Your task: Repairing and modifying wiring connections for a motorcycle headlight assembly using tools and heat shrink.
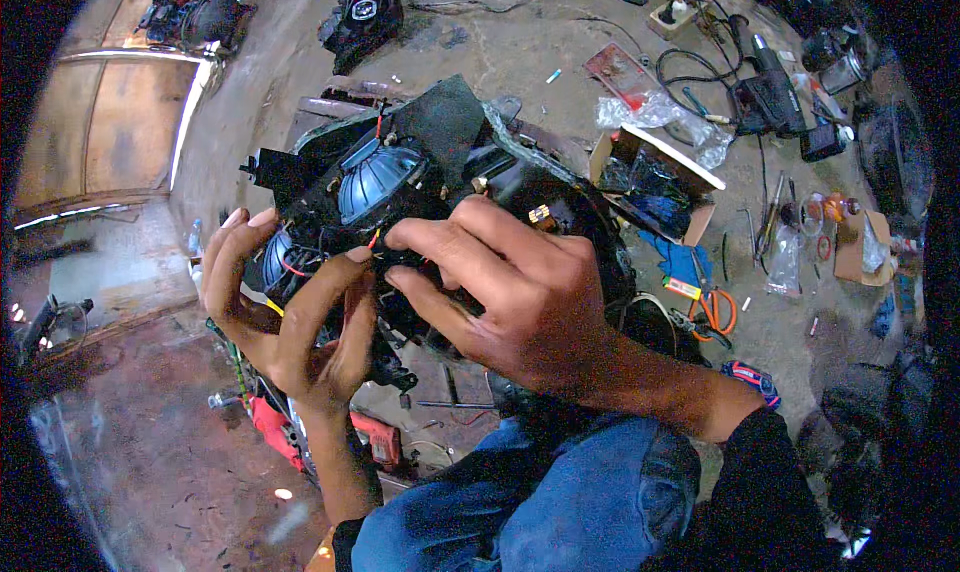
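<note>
1. Head view: a stained floor (480, 37) spreads around the work, with a person's jeans (600, 482) at the bottom.
2. Black housing (432, 194) sits at the centre, just beyond the knees and partly covered by both hands.
3. Right hand (530, 292) reaches over the housing from the right, its thumb and forefinger tips slightly apart beside the wires; I cannot tell whether they grip one.
4. Left hand (300, 352) is at the near left of the housing, fingers curled and spread, one fingertip close to the right hand's; its grip cannot be told either.
5. Open box (710, 222) stands on the floor to the right, dark contents inside.
6. Blue bowl (378, 184) is set in the housing, just above the fingertips.
7. Orange-handled tool (718, 315) lies below the box.
8. Thin wires (375, 239) show between the hands.
</note>
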Available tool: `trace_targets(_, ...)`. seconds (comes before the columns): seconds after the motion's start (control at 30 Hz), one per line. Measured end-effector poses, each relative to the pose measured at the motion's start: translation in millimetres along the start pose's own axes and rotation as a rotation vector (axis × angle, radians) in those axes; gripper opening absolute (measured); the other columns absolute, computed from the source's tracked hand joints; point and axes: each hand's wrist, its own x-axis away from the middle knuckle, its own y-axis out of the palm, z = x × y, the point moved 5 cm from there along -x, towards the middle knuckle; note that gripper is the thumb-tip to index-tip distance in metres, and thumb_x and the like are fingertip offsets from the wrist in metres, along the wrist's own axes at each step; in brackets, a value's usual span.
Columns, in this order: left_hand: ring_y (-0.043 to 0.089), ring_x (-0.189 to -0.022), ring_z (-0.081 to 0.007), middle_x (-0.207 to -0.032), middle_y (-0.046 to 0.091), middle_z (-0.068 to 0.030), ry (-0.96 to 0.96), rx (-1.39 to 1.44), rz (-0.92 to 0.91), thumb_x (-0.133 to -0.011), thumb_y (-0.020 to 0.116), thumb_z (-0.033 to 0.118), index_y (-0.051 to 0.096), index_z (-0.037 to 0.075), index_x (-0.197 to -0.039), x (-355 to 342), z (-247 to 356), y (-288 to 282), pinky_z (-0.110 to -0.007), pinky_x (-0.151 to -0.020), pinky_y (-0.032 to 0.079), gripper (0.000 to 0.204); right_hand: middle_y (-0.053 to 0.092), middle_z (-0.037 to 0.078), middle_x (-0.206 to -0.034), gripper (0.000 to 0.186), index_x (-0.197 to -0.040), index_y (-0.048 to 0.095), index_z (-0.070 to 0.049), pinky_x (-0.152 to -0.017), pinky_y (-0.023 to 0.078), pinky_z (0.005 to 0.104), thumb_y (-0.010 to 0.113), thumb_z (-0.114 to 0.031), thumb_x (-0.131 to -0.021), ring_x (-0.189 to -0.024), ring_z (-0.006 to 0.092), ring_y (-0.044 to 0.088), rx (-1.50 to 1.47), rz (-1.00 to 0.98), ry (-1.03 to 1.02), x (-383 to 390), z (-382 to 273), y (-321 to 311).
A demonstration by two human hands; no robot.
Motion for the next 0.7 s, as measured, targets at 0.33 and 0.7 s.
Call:
trace_targets(0.33, 0.056, -0.129, -0.039, -0.133, 0.062, -0.0124, 0.099, -0.128, -0.118, -0.069, 0.089, 0.015, 0.082, 0.022, -0.094, -18, 8, -6, -0.052, -0.112, 0.045, 0.026, 0.06, 0.003, -0.079, 0.02, -0.102, 0.073, -0.008, -0.053, 0.05, 0.0304, 0.082, -0.007, -0.084, -0.06, 0.0143, 0.062, -0.063, 0.065, -0.036, -4, 6, 4)
trace_targets(0.7, 0.057, -0.129, -0.0357, -0.132, 0.068, -0.0051, 0.366, -0.154, -0.25, -0.073, 0.087, 0.02, 0.078, 0.021, -0.099, -38, 5, -14, -0.059, -0.114, 0.041, 0.027, 0.056, 0.003, -0.08, 0.02, -0.101, 0.072, -0.009, -0.053, 0.049, 0.0301, 0.08, -0.006, -0.084, -0.06, 0.0129, 0.057, -0.101, 0.041, -0.018, -4, 6, 5)
